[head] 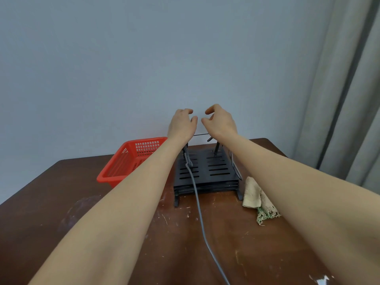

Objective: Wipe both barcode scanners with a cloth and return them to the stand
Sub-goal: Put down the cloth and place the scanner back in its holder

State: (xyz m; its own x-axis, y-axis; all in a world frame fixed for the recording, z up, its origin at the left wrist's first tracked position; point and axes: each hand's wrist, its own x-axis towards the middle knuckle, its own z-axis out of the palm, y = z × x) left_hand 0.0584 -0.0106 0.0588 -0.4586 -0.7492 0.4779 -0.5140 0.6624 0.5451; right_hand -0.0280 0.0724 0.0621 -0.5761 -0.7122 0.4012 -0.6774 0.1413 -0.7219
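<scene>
both hands, left (pixel 181 124) and right (pixel 220 122), hover empty with fingers loosely spread above the stand (pixel 205 171), cloth (pixel 255 194) beside it

Scratched dark wood table (pixel 102 223), glossy red plastic basket (pixel 115 175), frayed cloth (pixel 254 194).

— Where is the stand (pixel 207 171)?

— At the far middle of the table: black, slotted top, short feet, thin posts rising at its far end.

— And the cloth (pixel 257 197)?

— Just right of the stand, crumpled, beige with a frayed green edge.

— The scanners?

— Hidden by the arms; only a grey cable (pixel 198 204) runs over the stand toward the near edge.
</scene>
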